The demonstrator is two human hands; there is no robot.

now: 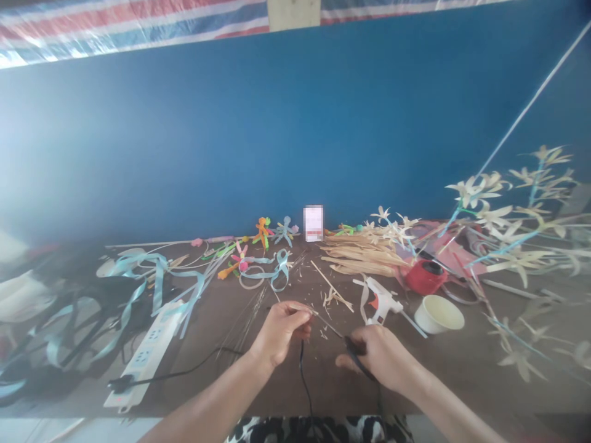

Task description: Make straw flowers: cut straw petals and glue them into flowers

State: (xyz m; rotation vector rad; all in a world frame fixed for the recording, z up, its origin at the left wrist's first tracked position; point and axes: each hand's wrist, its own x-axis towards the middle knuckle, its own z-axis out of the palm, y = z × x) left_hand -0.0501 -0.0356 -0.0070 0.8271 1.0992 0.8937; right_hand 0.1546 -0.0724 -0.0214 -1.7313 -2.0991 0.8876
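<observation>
My left hand is closed in a pinch over the middle of the table. A small pale strip pokes out at its fingertips, and most of it is hidden by the fingers. My right hand is wrapped round the black handles of a pair of scissors. Their thin blades point up and left, with the tips close to the left fingertips. Whether the blades touch the strip I cannot tell. Pale scraps lie just beyond the hands. A white glue gun rests beyond my right hand.
A white power strip with a black cord lies at left, near light blue ribbon. Dried pale husks, a red pot-like object, a cream bowl and pale artificial flowers are at right. A blue panel stands behind.
</observation>
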